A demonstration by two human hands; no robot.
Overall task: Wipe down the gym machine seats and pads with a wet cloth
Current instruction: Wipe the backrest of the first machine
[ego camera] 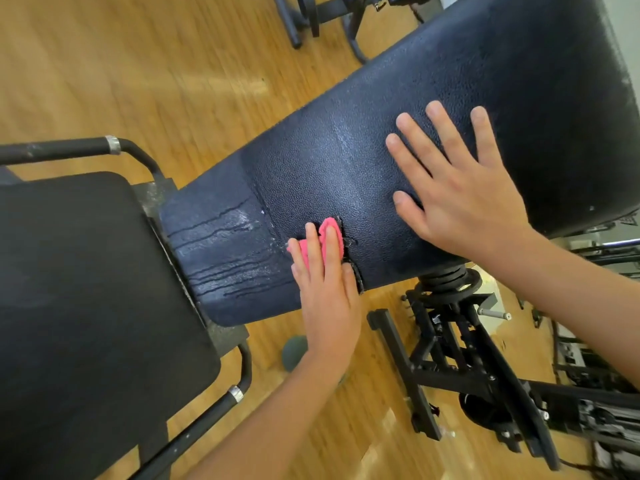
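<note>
Head view: my left hand (325,289) presses the pink cloth (325,226) flat-fingered on the pad (467,74), right hand (460,202) splayed alongside, and I fear the torn seam (357,277) at my fingertips snagging the cloth.

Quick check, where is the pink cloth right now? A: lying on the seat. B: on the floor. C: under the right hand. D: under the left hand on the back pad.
D: the left hand presses the pink cloth flat on the back pad; the right hand rests bare on the pad.
</note>
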